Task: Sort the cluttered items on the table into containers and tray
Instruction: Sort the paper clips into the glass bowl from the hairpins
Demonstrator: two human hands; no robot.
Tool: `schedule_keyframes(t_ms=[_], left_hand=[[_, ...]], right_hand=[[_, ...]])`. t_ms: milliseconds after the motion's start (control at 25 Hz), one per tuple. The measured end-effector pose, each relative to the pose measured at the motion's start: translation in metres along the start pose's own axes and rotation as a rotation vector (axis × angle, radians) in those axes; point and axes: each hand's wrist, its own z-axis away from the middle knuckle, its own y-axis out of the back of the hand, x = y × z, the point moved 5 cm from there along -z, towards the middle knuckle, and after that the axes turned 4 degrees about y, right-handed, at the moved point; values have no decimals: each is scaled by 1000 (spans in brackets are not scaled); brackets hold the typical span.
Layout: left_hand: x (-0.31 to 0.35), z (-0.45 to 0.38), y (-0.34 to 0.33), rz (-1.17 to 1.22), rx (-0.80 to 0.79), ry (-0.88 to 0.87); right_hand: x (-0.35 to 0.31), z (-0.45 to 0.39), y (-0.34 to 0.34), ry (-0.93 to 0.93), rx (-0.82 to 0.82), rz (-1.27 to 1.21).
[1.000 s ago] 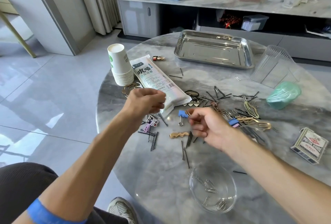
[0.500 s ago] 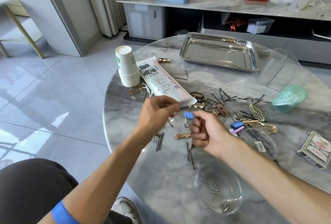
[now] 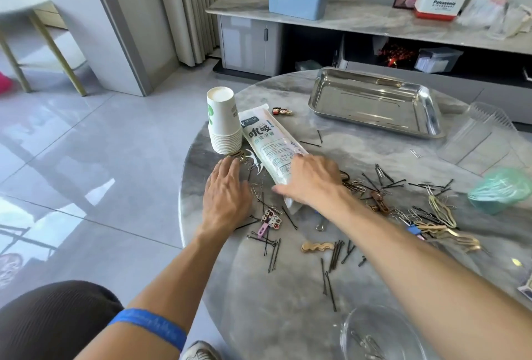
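Bright daylight illuminates the scene. Strong window glare reflects off the glossy floor (image 3: 72, 158) at left. The metal tray (image 3: 374, 100) shows soft highlights. Wide-angle distortion bends the frame edges. Both hands and the far shelf (image 3: 374, 19) appear slightly blurred.

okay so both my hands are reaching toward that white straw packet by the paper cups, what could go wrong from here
1. The white packet lies against the paper cup stack, which stands near the table edge; dragging the packet could topple the cups off.
2. Bobby pins and paper clips lie loose beside your left hand; a sweep could scatter some onto the floor.
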Motion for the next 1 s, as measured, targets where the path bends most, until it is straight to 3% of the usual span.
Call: schedule_keyframes(t_ms=[240, 360, 480, 640, 720, 800, 880, 1000], left_hand=[[-5, -2, -13, 16, 6, -91], [-2, 5, -8, -2, 135, -153], [3, 5, -8, 19, 145, -199], [7, 4, -6, 133, 136, -255], [3, 1, -3, 153, 190, -145], [-12, -10, 7, 263, 250, 105], [-28, -28, 14, 399, 280, 312], [-34, -70, 15, 448, 145, 333]], right_hand=[[45, 10, -16, -91, 105, 107], [56, 13, -11, -120, 123, 98], [35, 14, -6, -19, 179, 27], [-10, -8, -9, 141, 103, -175], [-17, -24, -6, 120, 128, -187], [-9, -38, -2, 18, 200, -89], [14, -50, -1, -129, 157, 30], [46, -53, -11, -237, 16, 40]])
